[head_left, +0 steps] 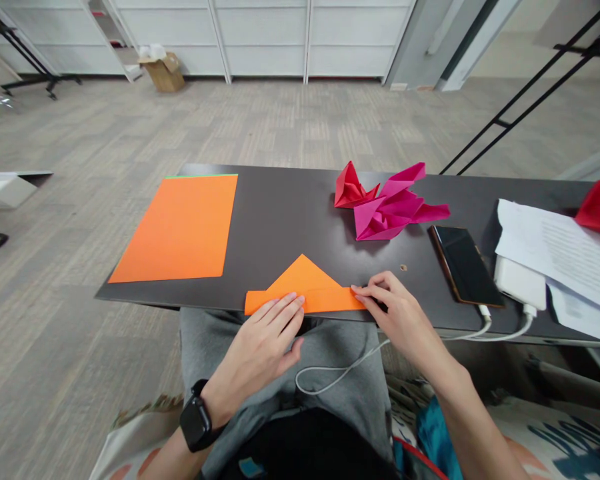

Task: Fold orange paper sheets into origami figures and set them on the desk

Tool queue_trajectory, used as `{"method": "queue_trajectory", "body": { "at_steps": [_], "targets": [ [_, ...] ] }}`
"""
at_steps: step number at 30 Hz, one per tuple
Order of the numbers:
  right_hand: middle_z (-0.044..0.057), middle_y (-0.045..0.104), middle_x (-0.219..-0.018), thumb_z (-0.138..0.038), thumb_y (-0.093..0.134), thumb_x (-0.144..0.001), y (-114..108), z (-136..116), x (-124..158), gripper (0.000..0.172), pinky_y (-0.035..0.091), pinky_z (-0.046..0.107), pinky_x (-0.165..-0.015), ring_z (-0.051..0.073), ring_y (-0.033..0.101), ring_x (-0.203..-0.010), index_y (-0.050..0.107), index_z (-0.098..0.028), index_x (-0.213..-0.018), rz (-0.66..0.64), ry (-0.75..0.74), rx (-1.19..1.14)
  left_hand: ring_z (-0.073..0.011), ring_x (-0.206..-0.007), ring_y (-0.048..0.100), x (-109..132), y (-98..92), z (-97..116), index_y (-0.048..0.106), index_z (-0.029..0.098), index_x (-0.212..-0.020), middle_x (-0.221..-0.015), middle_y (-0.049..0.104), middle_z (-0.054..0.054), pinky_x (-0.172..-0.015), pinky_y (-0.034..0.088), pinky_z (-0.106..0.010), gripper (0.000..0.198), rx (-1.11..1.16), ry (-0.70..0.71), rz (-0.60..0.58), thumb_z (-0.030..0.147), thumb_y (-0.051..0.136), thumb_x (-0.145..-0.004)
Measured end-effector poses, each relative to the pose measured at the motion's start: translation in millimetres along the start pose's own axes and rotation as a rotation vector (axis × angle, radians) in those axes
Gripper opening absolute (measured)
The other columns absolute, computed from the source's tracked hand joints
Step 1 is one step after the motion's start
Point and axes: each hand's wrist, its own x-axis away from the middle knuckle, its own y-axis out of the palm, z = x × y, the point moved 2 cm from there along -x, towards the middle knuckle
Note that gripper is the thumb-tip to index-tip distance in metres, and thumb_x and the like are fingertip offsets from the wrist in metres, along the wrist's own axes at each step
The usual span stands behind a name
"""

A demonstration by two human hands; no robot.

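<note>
Head view: left hand (pixel 255 353) lies open and flat on folded orange paper (pixel 305 293); right hand (pixel 400 313) grips its end narrowly; both hands sit at the edge of a dark table (pixel 290 220); orange sheet (pixel 175 230) lies beyond the left hand, phone (pixel 465 267) beyond the right, carpet floor (pixel 130 133) past the table.

The dark-topped table (pixel 290 220) carries all items listed here. A flat paper sheet (pixel 177 230) occupies the left portion. A folded paper sheet (pixel 303 287) lies along the near edge, right of the flat sheet. The left hand (pixel 257 350) rests on its left part; the right hand (pixel 400 317) is at its right end. Two origami figures (pixel 353 188) (pixel 397 207) lie behind it, touching each other. A smartphone (pixel 465 265) lies right of these figures. Further right is a power bank (pixel 520 283), partly under loose printed papers (pixel 570 250). A charging cable (pixel 340 369) runs from it over the near edge onto the person's lap.
</note>
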Motion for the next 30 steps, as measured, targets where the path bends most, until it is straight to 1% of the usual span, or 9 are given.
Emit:
{"method": "queue_trajectory", "body": {
  "at_steps": [5, 9, 15, 20, 24, 27, 30],
  "targets": [
    [0.006, 0.056, -0.093, -0.035, 0.050, -0.097, -2.3, 1.0, -1.9, 0.027, 0.053, 0.033, -0.076, 0.019, 0.061, -0.081, 0.075, -0.024, -0.094, -0.028, -0.002, -0.008, -0.0271, -0.130, 0.055, -2.6, 2.8, 2.7, 0.054, 0.015, -0.138, -0.141, 0.060, -0.011, -0.107, 0.047, -0.043, 0.047, -0.021, -0.017, -0.017, 0.022, 0.056, -0.092],
    [0.006, 0.056, -0.092, -0.035, 0.051, -0.097, -3.1, 1.0, -2.5, 0.027, 0.053, 0.033, -0.076, 0.019, 0.061, -0.081, 0.075, -0.023, -0.092, -0.037, 0.006, -0.015, -0.0277, -0.129, 0.056, -4.0, 5.6, 6.8, 0.056, 0.014, -0.136, -0.140, 0.061, -0.010, -0.107, 0.046, -0.044, 0.046, -0.025, -0.061, -0.014, 0.025, 0.057, -0.092],
    [0.006, 0.057, -0.095, -0.033, 0.051, -0.097, -8.4, -3.2, -3.3, 0.025, 0.053, 0.033, -0.078, 0.019, 0.062, -0.082, 0.074, -0.023, -0.093, -0.063, 0.014, -0.010, -0.0251, -0.137, 0.050, -4.9, 9.2, 7.4, 0.055, 0.015, -0.137, -0.150, 0.052, -0.008, -0.111, 0.042, -0.042, 0.046, 0.023, -0.073, -0.012, 0.024, 0.055, -0.092],
    [0.008, 0.056, -0.097, -0.026, 0.047, -0.098, -12.1, -10.7, -4.3, 0.026, 0.053, 0.031, -0.078, 0.018, 0.063, -0.083, 0.072, -0.018, -0.096, -0.073, -0.044, 0.049, -0.0248, -0.138, 0.049, -4.2, 8.2, 8.0, 0.056, 0.018, -0.136, -0.152, 0.049, -0.006, -0.112, 0.041, -0.042, 0.043, 0.023, -0.105, -0.047, 0.023, 0.054, -0.093],
    [0.008, 0.056, -0.095, -0.025, 0.044, -0.100, -9.2, -12.8, -2.7, 0.028, 0.053, 0.030, -0.073, 0.018, 0.062, -0.080, 0.071, -0.017, -0.097, -0.080, -0.093, 0.116, -0.0267, -0.140, 0.046, -3.6, 6.4, 11.5, 0.054, 0.016, -0.138, -0.153, 0.047, -0.009, -0.115, 0.039, -0.044, 0.047, 0.004, -0.113, -0.046, 0.030, 0.056, -0.093],
    [0.008, 0.056, -0.095, -0.025, 0.045, -0.100, -8.5, -9.6, -1.6, 0.028, 0.054, 0.030, -0.071, 0.017, 0.062, -0.077, 0.071, -0.018, -0.097, -0.077, -0.096, 0.137, -0.0258, -0.140, 0.046, -3.6, 6.3, 12.3, 0.052, 0.012, -0.140, -0.154, 0.046, -0.012, -0.114, 0.041, -0.041, 0.050, 0.010, -0.093, -0.054, 0.029, 0.055, -0.093],
    [0.010, 0.059, -0.098, -0.024, 0.045, -0.099, -11.2, -11.1, -0.1, 0.027, 0.056, 0.034, -0.075, 0.020, 0.063, -0.084, 0.071, -0.017, -0.105, -0.067, -0.102, 0.169, -0.0254, -0.139, 0.048, -3.8, 6.5, 11.1, 0.052, 0.012, -0.140, -0.154, 0.046, -0.011, -0.113, 0.043, -0.041, 0.049, 0.022, -0.092, -0.062, 0.027, 0.054, -0.092]
  ]
}}
